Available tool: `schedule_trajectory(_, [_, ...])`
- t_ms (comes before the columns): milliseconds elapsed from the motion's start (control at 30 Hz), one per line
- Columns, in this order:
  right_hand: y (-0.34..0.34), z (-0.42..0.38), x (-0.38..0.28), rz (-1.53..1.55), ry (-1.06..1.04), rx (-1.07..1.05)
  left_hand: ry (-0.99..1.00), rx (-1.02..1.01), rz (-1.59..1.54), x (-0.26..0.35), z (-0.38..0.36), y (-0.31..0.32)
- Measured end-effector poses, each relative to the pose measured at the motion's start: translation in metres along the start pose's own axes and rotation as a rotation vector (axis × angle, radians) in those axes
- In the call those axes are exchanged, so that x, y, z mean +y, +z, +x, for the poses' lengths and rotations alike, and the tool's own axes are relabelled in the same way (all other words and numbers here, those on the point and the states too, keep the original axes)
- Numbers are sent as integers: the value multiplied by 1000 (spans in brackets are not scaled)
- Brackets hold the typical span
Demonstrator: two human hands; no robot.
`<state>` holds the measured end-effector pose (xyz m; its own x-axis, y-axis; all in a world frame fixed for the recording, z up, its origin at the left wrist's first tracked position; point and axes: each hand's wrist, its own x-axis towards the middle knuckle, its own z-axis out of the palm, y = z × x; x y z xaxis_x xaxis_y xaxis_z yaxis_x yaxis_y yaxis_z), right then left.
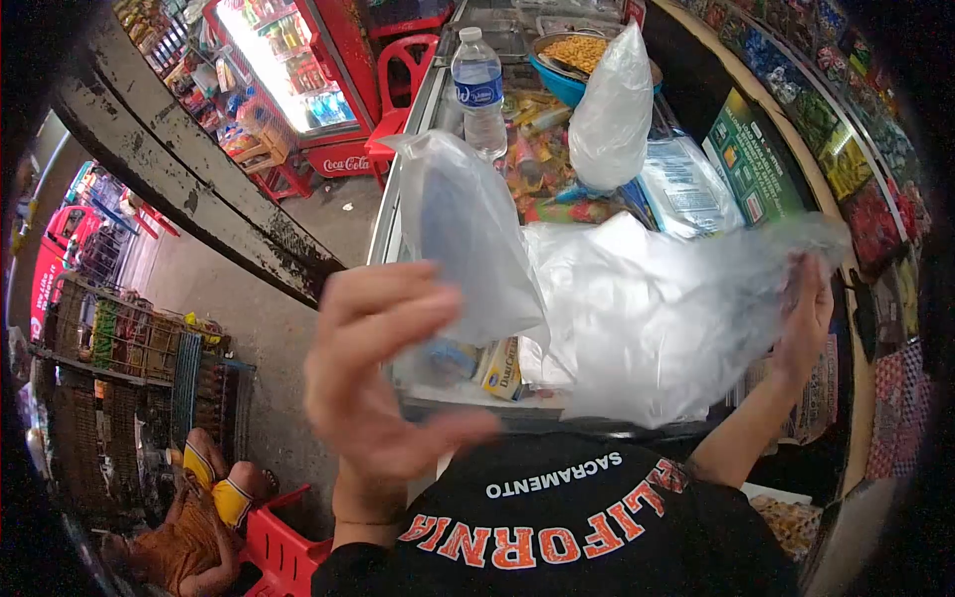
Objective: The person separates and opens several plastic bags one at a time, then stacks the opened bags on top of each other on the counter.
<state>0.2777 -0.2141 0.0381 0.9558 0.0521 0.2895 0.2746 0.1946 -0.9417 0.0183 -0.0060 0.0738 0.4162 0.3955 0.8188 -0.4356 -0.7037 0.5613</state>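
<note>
My left hand (pixel 383 358) is at the counter's left edge, its fingers curled in a loose C with a gap to the thumb. Motion blurs it somewhat, and nothing shows between fingers and thumb. Just behind it a clear plastic bag (pixel 463 229) stands puffed up, pointing upward. On the right, my right hand (pixel 808 308) grips the far end of a crumpled clear plastic bag (pixel 741 298), which stretches leftward over white plastic (pixel 607 298) on the counter. The fingertips there are partly hidden by the film.
On the glass counter are a water bottle (pixel 479 95), a filled white plastic bag (pixel 614 114), a blue basin (pixel 562 85) of yellowish bits and a Dari Creme box (pixel 499 370). A wooden post (pixel 189 164) rises at left. Beyond it, a person (pixel 189 537) sits near a red chair (pixel 284 542).
</note>
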Motion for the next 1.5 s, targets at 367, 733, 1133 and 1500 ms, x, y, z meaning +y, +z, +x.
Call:
schedule_trajectory(367, [55,-63,-37,71,40,-652,-507,-877,-482,-15,-20,41])
schedule_trajectory(733, [99,-95,-33,186,-343,-1172,-828,-169,-514,0,-16,33])
schedule_trajectory(1133, [115,-111,-22,168,-360,-1033,-466,-69,-133,-13,-37,33])
schedule_trajectory(1500, [108,-34,-16,993,861,-733,-1040,-563,-467,-24,-33,-53])
